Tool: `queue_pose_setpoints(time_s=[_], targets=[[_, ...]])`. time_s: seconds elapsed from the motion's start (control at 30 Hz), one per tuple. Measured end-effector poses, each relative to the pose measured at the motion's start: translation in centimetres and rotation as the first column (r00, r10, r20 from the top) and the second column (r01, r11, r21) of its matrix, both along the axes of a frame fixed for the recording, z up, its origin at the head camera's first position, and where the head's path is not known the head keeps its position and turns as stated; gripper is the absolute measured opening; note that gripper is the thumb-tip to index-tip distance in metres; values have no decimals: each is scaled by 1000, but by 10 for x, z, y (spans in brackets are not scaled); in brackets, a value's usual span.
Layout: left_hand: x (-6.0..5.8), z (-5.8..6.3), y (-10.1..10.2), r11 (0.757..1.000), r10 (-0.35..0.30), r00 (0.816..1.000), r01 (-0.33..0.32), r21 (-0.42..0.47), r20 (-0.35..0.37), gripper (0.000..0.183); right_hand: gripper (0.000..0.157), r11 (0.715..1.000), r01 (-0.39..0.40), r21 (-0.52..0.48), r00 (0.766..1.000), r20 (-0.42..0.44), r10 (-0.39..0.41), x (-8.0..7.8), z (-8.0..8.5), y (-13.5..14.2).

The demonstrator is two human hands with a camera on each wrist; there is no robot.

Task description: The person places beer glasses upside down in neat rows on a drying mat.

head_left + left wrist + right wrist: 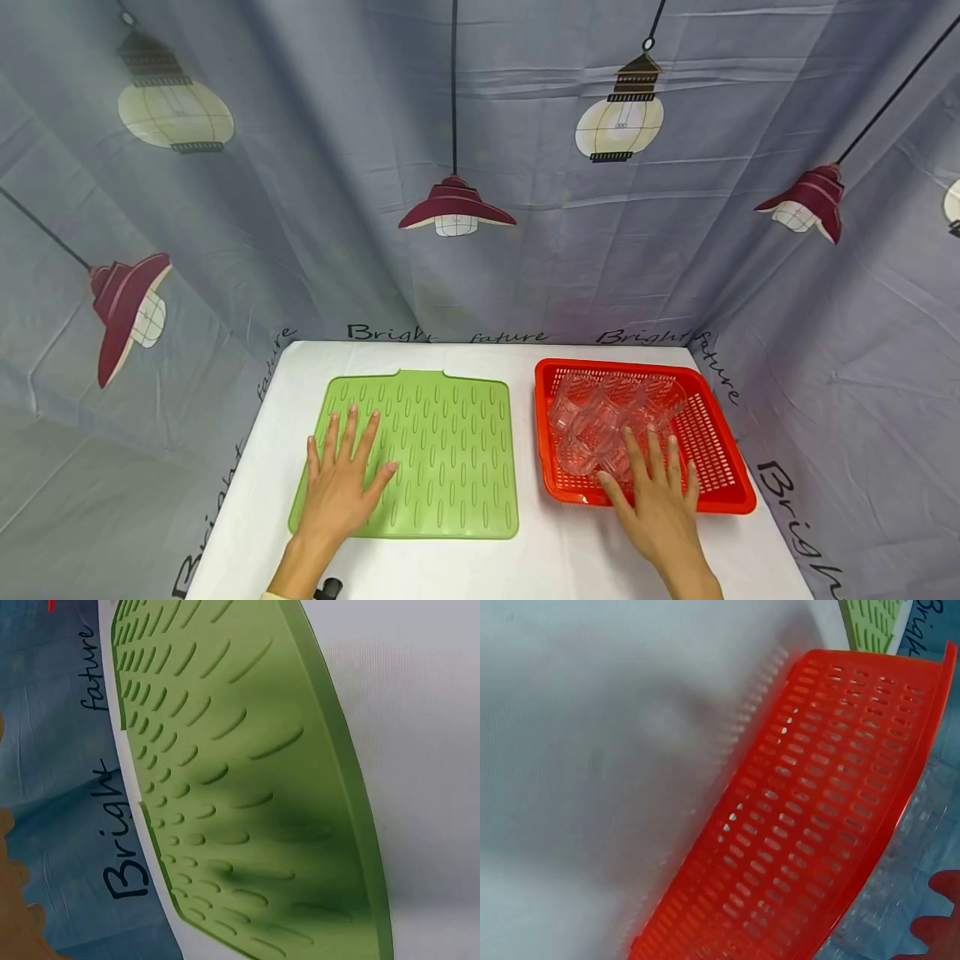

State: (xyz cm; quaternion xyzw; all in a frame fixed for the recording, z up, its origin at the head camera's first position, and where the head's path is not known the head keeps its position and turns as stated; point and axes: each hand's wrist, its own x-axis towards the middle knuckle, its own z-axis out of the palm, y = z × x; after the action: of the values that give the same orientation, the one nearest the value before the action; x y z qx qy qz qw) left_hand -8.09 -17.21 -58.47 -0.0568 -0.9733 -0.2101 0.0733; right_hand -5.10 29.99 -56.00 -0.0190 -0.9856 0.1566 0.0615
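Observation:
A green ridged mat, like a drying mat, lies flat on the left of the table. My left hand is spread over its left part, fingers straight and apart, holding nothing. On the right stands a red slotted plastic basket with several clear plastic cups or glasses lying in it. Over the basket's near rim reaches my right hand, its fingers extended and spread above the clear pieces, gripping none of them. In the right wrist view the basket's side wall fills the middle, with fingertips at the edge.
A white table bears both things, with a bare strip between mat and basket. Grey-blue curtains printed with lamps and lettering enclose it at the back and sides. A small black object shows beside the left wrist.

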Motion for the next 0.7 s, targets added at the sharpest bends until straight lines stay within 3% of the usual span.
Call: queue_pose_setpoints(time_s=[0.13, 0.23, 0.47, 0.57, 0.7], targets=[[-1, -3, 6, 999, -12, 1000, 12, 39, -17, 86, 86, 999, -34, -16, 999, -39, 33, -2, 0, -4], [-1, -4, 10, 999, -19, 999, 21, 42, -37, 91, 83, 997, -71, -16, 991, -116, 69, -4, 0, -6], [0, -8, 19, 998, -23, 997, 27, 64, -68, 95, 64, 986, -167, 8, 935, -316, 161, -12, 0, -13], [0, -9, 23, 996, -36, 996, 42, 75, -79, 94, 60, 983, -182, -11, 919, -359, 166, -16, -1, -14], [1, -11, 27, 995, -51, 992, 60, 75, -111, 92, 51, 980, -179, -92, 918, -372, 133, -21, -2, -18]])
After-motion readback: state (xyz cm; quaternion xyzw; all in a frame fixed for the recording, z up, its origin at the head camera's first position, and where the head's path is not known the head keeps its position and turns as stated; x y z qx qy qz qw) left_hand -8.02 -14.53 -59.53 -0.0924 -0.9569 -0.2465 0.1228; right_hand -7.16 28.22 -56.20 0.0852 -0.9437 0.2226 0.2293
